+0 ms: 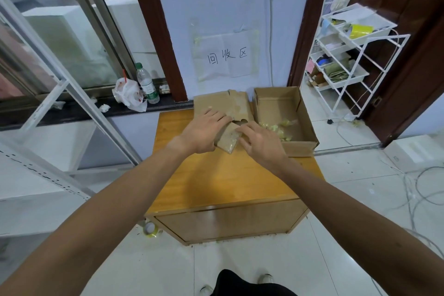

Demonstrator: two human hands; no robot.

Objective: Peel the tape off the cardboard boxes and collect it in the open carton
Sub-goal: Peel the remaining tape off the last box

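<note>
We count two hands at work over one wooden worktop (pixel 228 180). The left hand (pixel 204 131) lies with its fingers almost straight across a flattened cardboard piece (pixel 223 103), its palm against the left side of one small box (pixel 227 139). Its grip is open, and the thumb is hidden. The right hand (pixel 260 144) has its fingers bent, the grip closed in a pinch at the upper right edge of that small box. We cannot tell whether tape is between the fingertips. A shiny strip of tape (pixel 232 144) shows on the box's near end.

One open carton (pixel 305 125) stands just right of the hands, on the worktop's far right corner. It holds several crumpled yellowish tape scraps (pixel 278 127), too tangled for us to count.

One paper sign (pixel 227 55) on the wall reads "回收区" in three handwritten characters. One water bottle (pixel 147 84) with a green label stands on the sill, its writing unreadable. One tape roll (pixel 150 228) lies on the floor.
</note>
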